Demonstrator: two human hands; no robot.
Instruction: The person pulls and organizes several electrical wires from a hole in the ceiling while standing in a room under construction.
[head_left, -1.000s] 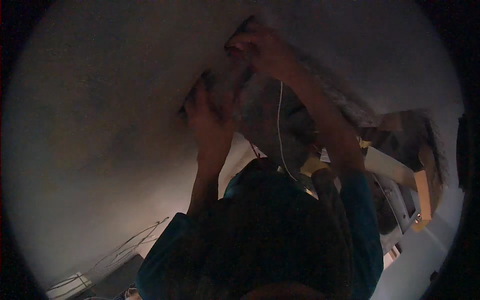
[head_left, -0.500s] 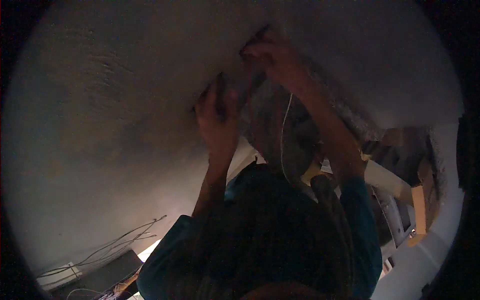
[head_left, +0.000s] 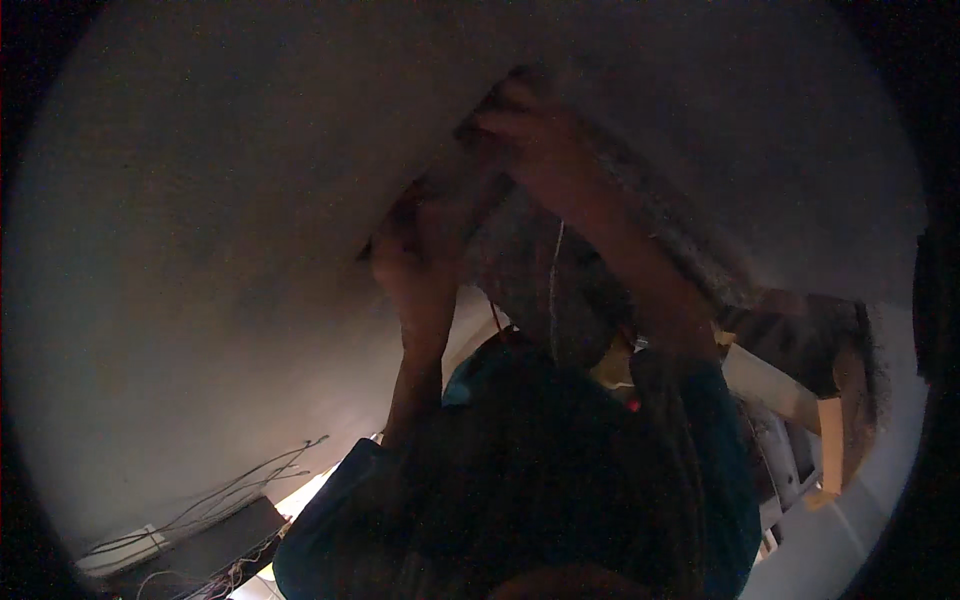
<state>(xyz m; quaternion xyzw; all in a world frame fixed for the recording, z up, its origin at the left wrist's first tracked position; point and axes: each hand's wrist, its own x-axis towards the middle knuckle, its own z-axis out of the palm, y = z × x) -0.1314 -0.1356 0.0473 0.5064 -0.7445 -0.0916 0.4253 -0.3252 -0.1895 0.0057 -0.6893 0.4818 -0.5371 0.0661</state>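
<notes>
A large grey sheet of fabric [head_left: 230,230] fills the upper and left part of the dim view. My left hand [head_left: 420,262] is closed on its edge near the middle. My right hand [head_left: 532,135] grips the same edge higher up and to the right, fingers curled over it. A patterned, rougher underside of the fabric [head_left: 520,270] hangs between my raised arms. A thin white cord [head_left: 553,280] dangles in front of it. My dark teal sleeves and chest [head_left: 560,470] fill the lower middle.
Several loose cables [head_left: 235,495] and a dark flat box [head_left: 200,545] lie at the lower left, beside a white power strip [head_left: 120,552]. At the right stands pale shelving [head_left: 780,400] with a light wooden post [head_left: 830,445].
Both hands stay on the fabric's edge; my right hand has drifted slightly down and right. The view has tilted, bringing the cables and dark box at lower left further into sight.
</notes>
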